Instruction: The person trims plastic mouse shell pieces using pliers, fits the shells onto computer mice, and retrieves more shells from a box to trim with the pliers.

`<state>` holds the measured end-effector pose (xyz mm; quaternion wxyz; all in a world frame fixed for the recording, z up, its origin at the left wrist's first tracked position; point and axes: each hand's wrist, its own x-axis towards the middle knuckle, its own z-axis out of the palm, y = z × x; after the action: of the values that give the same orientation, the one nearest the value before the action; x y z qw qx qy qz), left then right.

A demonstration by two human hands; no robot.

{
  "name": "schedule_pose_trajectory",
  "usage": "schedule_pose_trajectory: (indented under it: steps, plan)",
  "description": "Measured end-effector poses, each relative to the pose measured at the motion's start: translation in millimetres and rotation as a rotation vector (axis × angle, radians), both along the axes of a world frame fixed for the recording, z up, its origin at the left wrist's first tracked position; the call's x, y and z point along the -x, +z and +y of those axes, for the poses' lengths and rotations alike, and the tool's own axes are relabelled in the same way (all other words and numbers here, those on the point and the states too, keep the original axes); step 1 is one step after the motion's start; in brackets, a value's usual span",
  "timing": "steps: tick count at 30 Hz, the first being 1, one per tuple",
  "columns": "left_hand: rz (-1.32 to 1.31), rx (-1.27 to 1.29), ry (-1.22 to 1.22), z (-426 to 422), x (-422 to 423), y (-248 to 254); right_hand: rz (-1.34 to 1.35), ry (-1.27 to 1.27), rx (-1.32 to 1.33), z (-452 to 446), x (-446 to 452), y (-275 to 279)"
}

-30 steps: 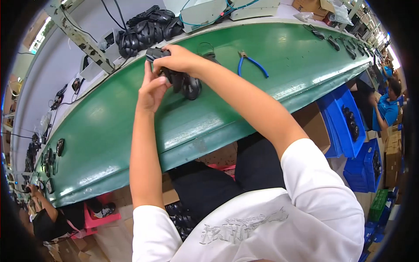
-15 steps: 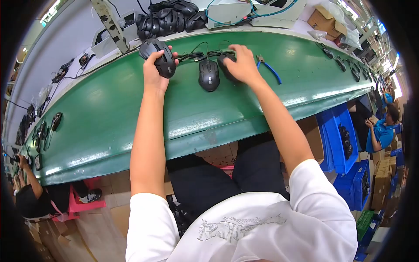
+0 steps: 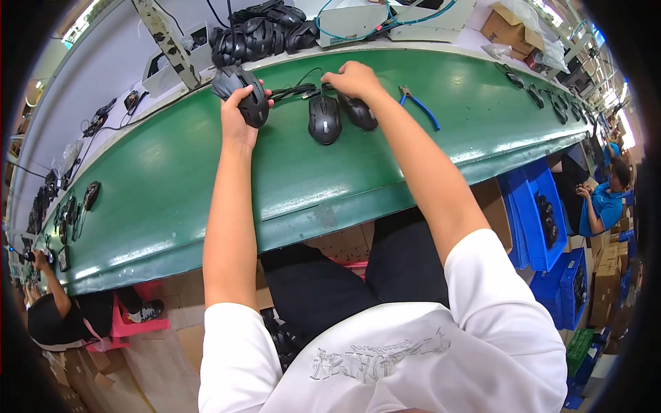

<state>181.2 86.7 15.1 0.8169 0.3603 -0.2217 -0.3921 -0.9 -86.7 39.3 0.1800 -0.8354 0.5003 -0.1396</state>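
My left hand is closed around a black computer mouse, raised over the left part of the green work surface. Another dark, mouse-shaped piece shows behind it in the same grip. Two black mice lie side by side in front of me: the left mouse, and the right mouse, partly under my right wrist. My right hand has its fingers bent together over the cable at the front of these mice; the fingertips are partly hidden. A bundled black cable lies between my hands.
Blue-handled pliers lie right of my right hand. Black mouse-shaped parts are piled behind the surface. More mice lie far left and far right. Blue crates stand at right. Co-workers sit at both sides.
My right hand has moved left and forward, from the right mouse's body to the cable area before it. My left hand still holds the mouse. The view has shifted slightly.
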Motion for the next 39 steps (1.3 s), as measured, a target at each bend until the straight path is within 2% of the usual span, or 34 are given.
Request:
schedule_pose_trajectory:
  steps: [4, 8, 11, 14, 18, 20, 21, 23, 28, 31, 35, 36, 38, 39]
  plan:
    - [0.003, -0.019, 0.019, -2, -4, 2, 0.014, 0.065, -0.103, -8, -27, -8]
    - [-0.025, -0.010, -0.015, -4, -2, 1, 0.204, 0.177, 0.104, 29, -34, -3]
    - [-0.005, -0.005, -0.031, -3, -10, -3, 0.240, 0.114, 0.263, 69, -19, 5]
    - [0.026, 0.022, -0.054, -5, -16, -2, 0.190, 0.063, 0.347, 89, 10, 4]
    - [-0.007, 0.009, -0.009, 1, -1, 6, -0.168, 0.183, 0.327, 82, 41, -21]
    - [-0.007, 0.011, -0.019, 5, -4, 8, -0.226, 0.020, 0.344, 50, 66, -15]
    - [0.000, 0.009, -0.026, 7, -4, 7, -0.153, -0.063, 0.448, 29, 84, -20]
    - [0.018, 0.010, -0.050, 6, -2, 7, 0.191, -0.239, 0.452, -3, 125, -30]
    - [0.015, -0.016, -0.022, 0, -11, -3, 0.299, -0.165, 0.253, 2, 162, -25]
    - [0.018, 0.005, -0.079, -12, -8, -12, 0.383, -0.130, 0.240, 8, 168, -24]
    - [0.067, 0.029, -0.028, 0, -18, -10, 0.166, -0.027, 0.535, -25, 190, -62]
    - [0.008, -0.008, -0.014, 2, -15, -7, 0.154, 0.023, 0.533, -27, 184, -56]
    - [-0.019, -0.001, 0.011, 0, -13, -6, -0.381, 0.022, 0.172, -7, 178, -32]
    - [-0.018, -0.020, 0.023, 6, -15, -9, -0.370, 0.025, 0.107, 15, 164, -12]
